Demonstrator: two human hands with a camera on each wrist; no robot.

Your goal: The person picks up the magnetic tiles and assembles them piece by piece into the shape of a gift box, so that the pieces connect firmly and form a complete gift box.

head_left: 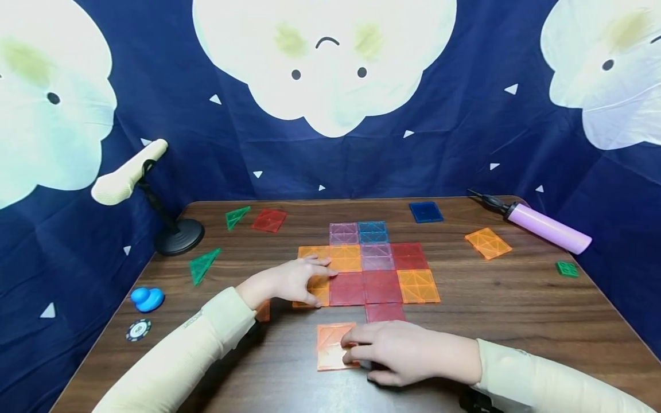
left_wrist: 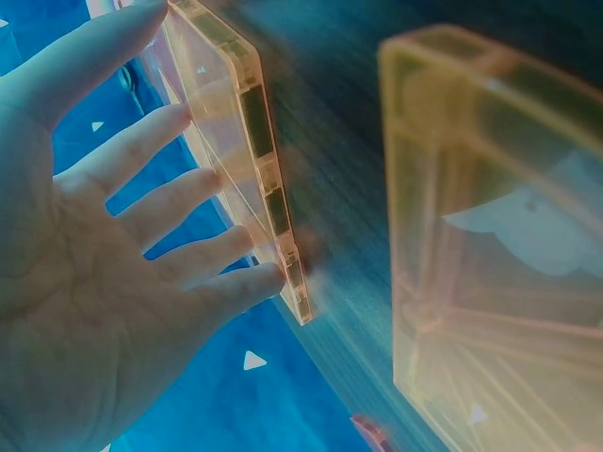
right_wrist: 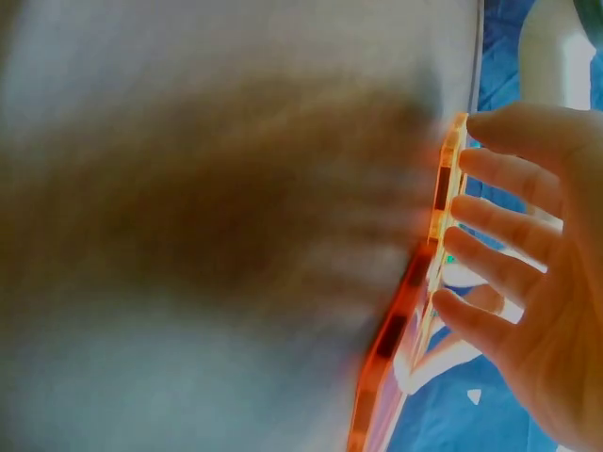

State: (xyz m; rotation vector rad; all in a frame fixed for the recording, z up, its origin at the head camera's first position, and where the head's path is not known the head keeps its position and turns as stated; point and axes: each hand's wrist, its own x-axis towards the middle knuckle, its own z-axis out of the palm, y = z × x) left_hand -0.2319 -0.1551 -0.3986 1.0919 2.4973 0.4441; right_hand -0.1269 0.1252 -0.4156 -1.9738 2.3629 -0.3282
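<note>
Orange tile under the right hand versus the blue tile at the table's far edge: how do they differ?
The orange tile lies near the front edge, partly covered by the right hand, whose fingers rest on it; the blue tile lies far back, untouched. The orange one is light and see-through with diagonal ribs; the blue one is dark. Both are square, lie flat, and sit apart from the joined tile patch.

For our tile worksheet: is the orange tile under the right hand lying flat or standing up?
Flat: the orange tile lies on the table, with the right hand fingertips resting on it.

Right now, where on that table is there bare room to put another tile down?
Bare wood lies between the tile mat and the green square, and near the right hand. It is crowded around the left hand.
</note>
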